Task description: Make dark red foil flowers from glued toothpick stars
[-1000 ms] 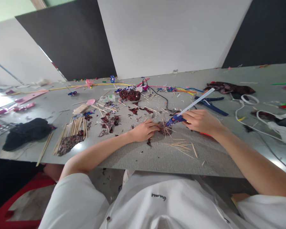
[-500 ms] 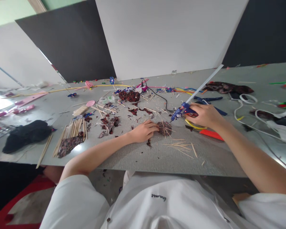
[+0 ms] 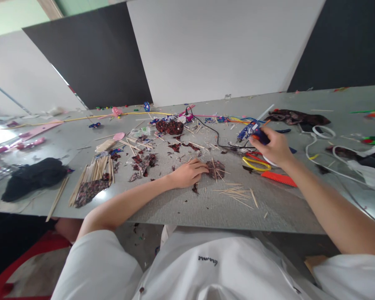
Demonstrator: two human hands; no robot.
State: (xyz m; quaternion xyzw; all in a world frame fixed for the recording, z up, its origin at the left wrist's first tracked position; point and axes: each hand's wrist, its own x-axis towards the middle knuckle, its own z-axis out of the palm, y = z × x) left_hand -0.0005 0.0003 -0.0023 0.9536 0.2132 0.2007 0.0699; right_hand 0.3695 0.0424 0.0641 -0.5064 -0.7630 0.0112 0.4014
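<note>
My left hand (image 3: 190, 173) rests on the grey table, its fingertips at the left edge of a dark patterned fabric piece (image 3: 219, 171) with thin wooden sticks crossed over it. My right hand (image 3: 272, 145) is closed round a blue glue gun (image 3: 249, 130), held above the table with its nozzle down to the left and a clear glue stick (image 3: 265, 112) rising from its back. Several loose thin sticks (image 3: 237, 192) lie right of the fabric piece. Dark fabric scraps (image 3: 143, 163) are scattered left of my left hand.
A bundle of sticks on patterned fabric (image 3: 92, 191) and a black cloth (image 3: 36, 177) lie left. An orange-red comb-like piece (image 3: 278, 179) and yellow-handled pliers or scissors (image 3: 256, 165) lie below my right hand. A black cable (image 3: 218, 137) crosses behind.
My right hand has moved up and to the right with the glue gun, away from the fabric piece. My left hand has stayed in place.
</note>
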